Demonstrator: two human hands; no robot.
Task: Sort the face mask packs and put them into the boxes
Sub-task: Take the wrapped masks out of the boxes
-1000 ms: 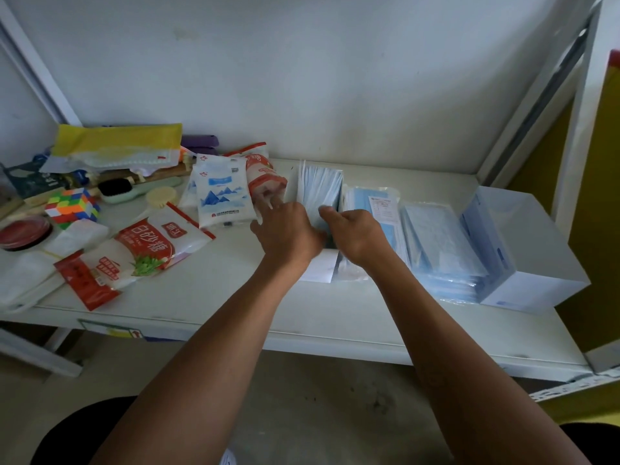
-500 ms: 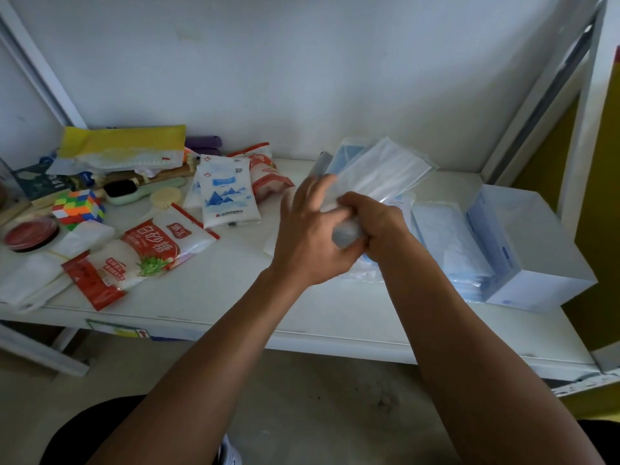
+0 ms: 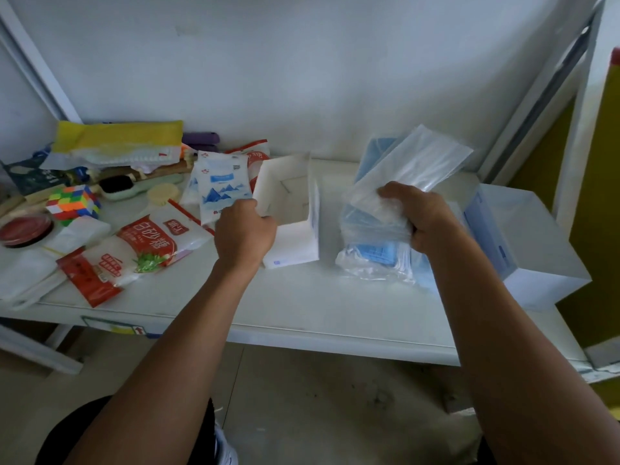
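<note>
- An open-topped white box (image 3: 295, 245) is stood upright on the white shelf (image 3: 302, 300); only its bare inner walls are seen inside.
- The box's left wall is gripped by the left hand (image 3: 245, 233), with the fingers curled over the rim.
- A bundle of clear-wrapped blue face mask packs (image 3: 419, 162) is clasped in the right hand (image 3: 429, 219) and held tilted, right of the open box and apart from it.
- Under the bundle, a pile of mask packs (image 3: 372, 258) is laid on the shelf.
- A second box (image 3: 536, 253) is set at the right end, just beside the pile; its contents cannot be told.
- A red-and-white sugar bag (image 3: 147, 243) and a puzzle cube (image 3: 73, 204) are laid to the left.
</note>
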